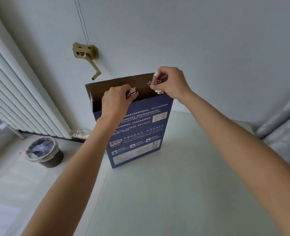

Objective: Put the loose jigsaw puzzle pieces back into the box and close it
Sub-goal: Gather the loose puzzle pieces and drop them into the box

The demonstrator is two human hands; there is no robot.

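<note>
I have the tall dark-blue cardboard puzzle box point(137, 130) standing upright on its narrow end on the pale green table top point(175, 193), I judge so that its open mouth faces up and anything I release simply falls in; its brown inner wall shows just behind both my hands. My left hand point(114, 101) sits at the near rim of that mouth, fingers curled around a small clump of interlocked jigsaw pieces point(132, 93) whose pale backs poke out past my fingertips toward the opening. My right hand point(170, 82) hovers at the far right corner of the mouth, thumb and forefinger pinching a second cluster of cardboard jigsaw pieces point(155, 82), with a few more tucked below my palm; one fingertip carries a white wrap. I count two hands, two held clumps and one box; the pieces in each clump are too small and overlapped for me to count. Both clumps seem held directly over the gap so they cannot spill onto the table. No loose pieces show on the table beneath my forearms, so I judge these may be among the last, with the top flaps not yet folded shut. Well off to the left of my left forearm, one dark round waste bin with a plastic liner point(43, 153) stands on the floor below a white ribbed radiator point(21, 99).
</note>
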